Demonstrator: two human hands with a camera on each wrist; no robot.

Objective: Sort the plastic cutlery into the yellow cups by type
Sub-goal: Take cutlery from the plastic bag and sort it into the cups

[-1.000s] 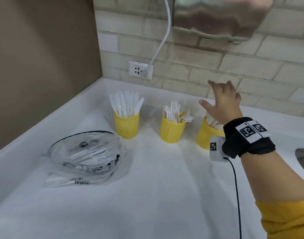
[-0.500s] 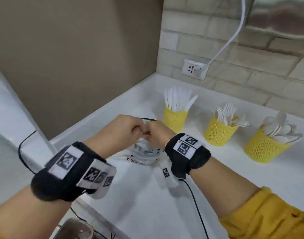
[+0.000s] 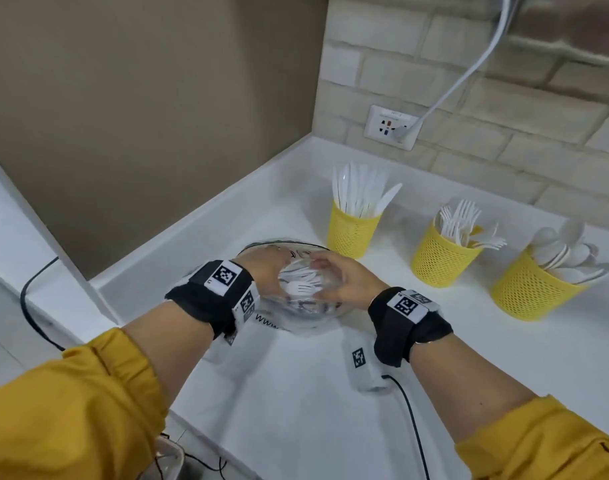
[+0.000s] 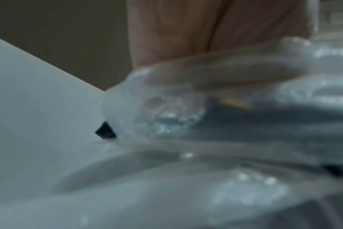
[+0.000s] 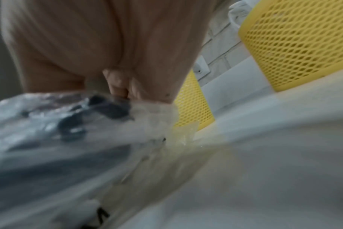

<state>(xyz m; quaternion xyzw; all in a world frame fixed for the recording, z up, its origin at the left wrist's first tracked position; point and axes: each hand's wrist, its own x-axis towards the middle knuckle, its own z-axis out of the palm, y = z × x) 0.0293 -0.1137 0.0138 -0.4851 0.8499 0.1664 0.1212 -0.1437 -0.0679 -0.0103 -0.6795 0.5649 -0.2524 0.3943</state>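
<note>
A clear plastic bag (image 3: pixel 296 318) with white forks (image 3: pixel 300 289) inside lies on the white counter (image 3: pixel 330 427). My left hand (image 3: pixel 265 268) grips the bag's left edge and my right hand (image 3: pixel 348 282) pinches its right edge, holding the mouth apart. The wrist views are blurred: crumpled bag (image 4: pixel 206 186) under the left hand (image 4: pixel 186 31), and the right hand (image 5: pixel 108 38) with fingers curled into the bag (image 5: pixel 49 139). Three yellow mesh cups stand behind: knives (image 3: pixel 353 232), forks (image 3: pixel 441 259), spoons (image 3: pixel 533 289).
A beige wall closes the left side and a brick wall with a socket (image 3: pixel 393 128) and white cable the back. Black cables run from both wrist units across the counter (image 3: pixel 410 420). The counter's front edge drops off at lower left.
One second ago my right hand was over the spoon cup. Both hands then met at the bag. They have since spread apart and the forks inside show.
</note>
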